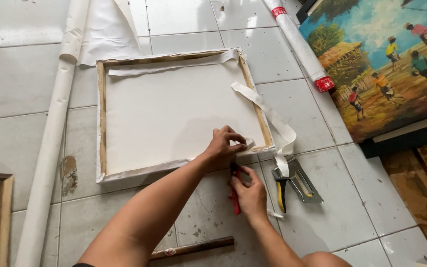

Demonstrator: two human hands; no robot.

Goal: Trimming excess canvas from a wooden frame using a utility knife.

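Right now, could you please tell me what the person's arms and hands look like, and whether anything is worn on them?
Both forearms are bare, with no sleeves, gloves, watch or bracelets visible. The left hand and right hand show no rings that I can make out. A thin dark edge at the left upper arm may be clothing.

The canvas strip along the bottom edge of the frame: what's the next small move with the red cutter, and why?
Probably draw the red cutter a little further along the lower frame edge. The left hand pinches the loose canvas strip taut at the lower right, the right hand holds the cutter just below it, and excess canvas remains folded along that edge to the left.
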